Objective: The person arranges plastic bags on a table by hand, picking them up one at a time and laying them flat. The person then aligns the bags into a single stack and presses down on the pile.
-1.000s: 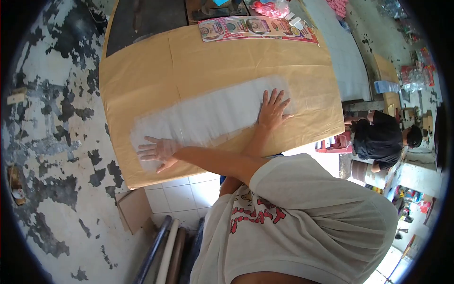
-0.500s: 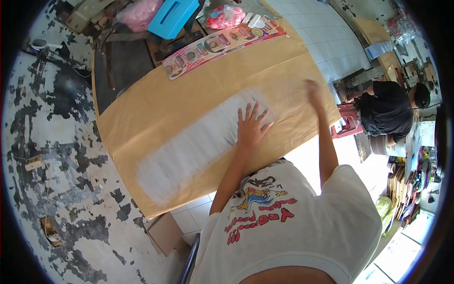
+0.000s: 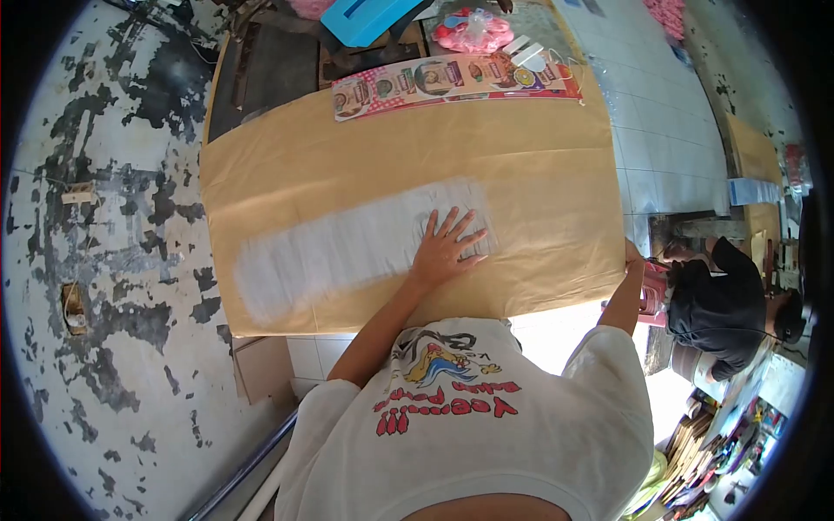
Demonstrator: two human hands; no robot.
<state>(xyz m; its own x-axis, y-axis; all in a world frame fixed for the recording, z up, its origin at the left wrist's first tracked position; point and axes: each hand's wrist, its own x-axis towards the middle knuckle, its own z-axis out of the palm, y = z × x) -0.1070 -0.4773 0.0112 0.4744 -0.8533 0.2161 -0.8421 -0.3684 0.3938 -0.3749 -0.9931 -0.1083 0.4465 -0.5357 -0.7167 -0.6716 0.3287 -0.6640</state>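
Observation:
My left hand (image 3: pixel 447 247) lies flat with fingers spread on the right end of a long whitish strip (image 3: pixel 339 243). The strip looks like a thin sheet or stack of plastic, with blurred edges, and rests on the brown paper (image 3: pixel 539 165) that covers the table. At the table's right edge is my right hand (image 3: pixel 635 259), beside a red plastic stool (image 3: pixel 653 293). Its fingers are small and partly hidden, so I cannot make out a grip or anything held.
Printed food banners (image 3: pixel 452 78) lie along the table's far side, near a bag of pink items (image 3: pixel 473 31) and a blue plastic container (image 3: pixel 369 17). A person in black (image 3: pixel 717 295) sits at the right. A peeling wall (image 3: pixel 130 260) stands at the left.
My right hand has swung from over the right part of the table outward to its right edge. My left hand stays flat on the whitish strip. The view has turned.

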